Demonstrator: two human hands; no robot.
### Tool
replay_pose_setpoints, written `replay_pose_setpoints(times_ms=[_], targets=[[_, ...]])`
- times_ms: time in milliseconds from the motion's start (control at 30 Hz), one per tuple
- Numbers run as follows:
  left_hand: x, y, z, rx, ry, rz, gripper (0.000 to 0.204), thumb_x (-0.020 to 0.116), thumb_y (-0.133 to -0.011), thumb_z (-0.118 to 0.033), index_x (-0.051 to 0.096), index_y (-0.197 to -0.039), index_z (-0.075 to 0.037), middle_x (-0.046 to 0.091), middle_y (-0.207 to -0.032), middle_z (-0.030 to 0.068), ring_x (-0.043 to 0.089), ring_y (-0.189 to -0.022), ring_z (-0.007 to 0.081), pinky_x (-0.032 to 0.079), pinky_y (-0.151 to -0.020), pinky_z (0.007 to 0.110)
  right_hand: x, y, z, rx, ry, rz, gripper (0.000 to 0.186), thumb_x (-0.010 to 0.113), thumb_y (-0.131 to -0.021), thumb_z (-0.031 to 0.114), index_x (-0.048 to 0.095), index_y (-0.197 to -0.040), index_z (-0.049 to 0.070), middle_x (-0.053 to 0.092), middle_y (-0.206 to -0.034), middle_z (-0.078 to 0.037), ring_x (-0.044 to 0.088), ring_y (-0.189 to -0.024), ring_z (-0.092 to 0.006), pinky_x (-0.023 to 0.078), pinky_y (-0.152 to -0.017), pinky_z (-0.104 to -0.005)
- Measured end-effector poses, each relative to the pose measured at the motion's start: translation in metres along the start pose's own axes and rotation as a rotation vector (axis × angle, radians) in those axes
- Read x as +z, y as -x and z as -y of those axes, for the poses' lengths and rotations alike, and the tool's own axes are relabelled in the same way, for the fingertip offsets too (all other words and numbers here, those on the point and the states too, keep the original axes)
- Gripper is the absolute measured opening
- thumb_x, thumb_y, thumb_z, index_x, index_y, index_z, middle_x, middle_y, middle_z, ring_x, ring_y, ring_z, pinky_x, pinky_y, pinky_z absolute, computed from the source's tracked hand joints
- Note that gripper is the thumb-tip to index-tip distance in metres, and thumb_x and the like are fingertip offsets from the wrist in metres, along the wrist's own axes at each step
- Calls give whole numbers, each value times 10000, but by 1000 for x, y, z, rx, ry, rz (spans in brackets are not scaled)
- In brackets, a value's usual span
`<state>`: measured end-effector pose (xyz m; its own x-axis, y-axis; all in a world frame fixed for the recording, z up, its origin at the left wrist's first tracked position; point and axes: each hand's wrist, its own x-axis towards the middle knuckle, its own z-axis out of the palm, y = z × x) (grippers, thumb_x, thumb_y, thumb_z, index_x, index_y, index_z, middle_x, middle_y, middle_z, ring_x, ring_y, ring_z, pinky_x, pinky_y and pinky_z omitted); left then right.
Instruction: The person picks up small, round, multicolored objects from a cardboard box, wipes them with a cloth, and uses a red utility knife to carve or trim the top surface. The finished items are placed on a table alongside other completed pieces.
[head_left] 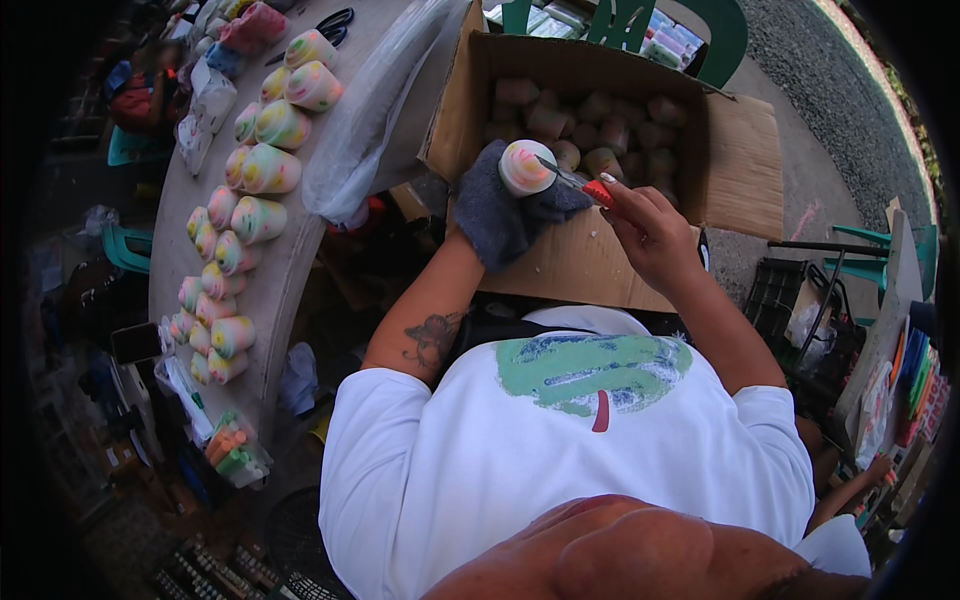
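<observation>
My left hand [495, 215], covered by a dark grey cloth or mitt, is closed around a white candle-like cylinder [523, 168] marbled with pink and yellow. Its round end faces up. In my right hand [650, 228] is a small knife [598, 191] with a red handle. The tip of its thin blade lies against the cylinder's top, near the right edge. Both hands are over the near side of an open cardboard box [740, 160], which contains many similar pieces [602, 162].
A curved grey table [180, 240] on the left bears rows of marbled cylinders [270, 170], clear plastic sheeting [365, 130] and dark-handled scissors [335, 25]. Behind the box is a green chair [725, 40]. A black crate [775, 290] stands to the right. Another person's arm [850, 490] shows at lower right.
</observation>
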<state>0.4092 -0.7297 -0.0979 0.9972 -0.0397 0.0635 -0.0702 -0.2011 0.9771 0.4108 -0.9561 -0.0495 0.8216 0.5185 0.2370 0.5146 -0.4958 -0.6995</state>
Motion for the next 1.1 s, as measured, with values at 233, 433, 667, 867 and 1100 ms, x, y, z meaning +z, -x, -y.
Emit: replay_pose_setpoints(times_ms=[233,433,667,867,1100], targets=[[-4,-3,0,87,-484,-11,462,808,-672,-501,671,-809,-82,672,-750,77,648,-703,254,516,-677,348,5,2,-6,-16,-91,5,389,659,-903,78,606,-1283,141,600,-913,-94,622,-732,-236,509,-655,-326],[-6,-2,-9,46,-311,51,476,814,-673,-490,666,-871,-82,674,-806,77,649,-751,250,515,-711,351,5,4,-6,-11,-100,27,388,671,-894,85,609,-1276,120,602,-905,-94,618,-728,-237,504,-658,-323],[-1,3,-25,58,-600,-85,592,830,-656,-534,589,-912,-58,629,-836,87,621,-756,259,506,-715,367,-18,-3,-4,100,-122,43,345,687,-898,150,636,-1234,97,646,-922,-101,623,-731,-225,512,-676,-319],[-2,4,-10,-1,-403,-97,680,883,-605,-484,483,-969,-72,602,-825,96,616,-747,273,503,-698,385,-20,2,-1,83,-42,113,329,692,-897,178,649,-1216,111,641,-884,-98,621,-714,-215,513,-657,-308],[-5,4,-19,55,-551,-106,665,902,-591,-412,463,-966,-83,606,-816,100,625,-749,283,506,-689,367,-17,5,-10,76,-63,90,330,695,-888,150,649,-1213,126,630,-892,-88,622,-732,-213,512,-656,-315]])
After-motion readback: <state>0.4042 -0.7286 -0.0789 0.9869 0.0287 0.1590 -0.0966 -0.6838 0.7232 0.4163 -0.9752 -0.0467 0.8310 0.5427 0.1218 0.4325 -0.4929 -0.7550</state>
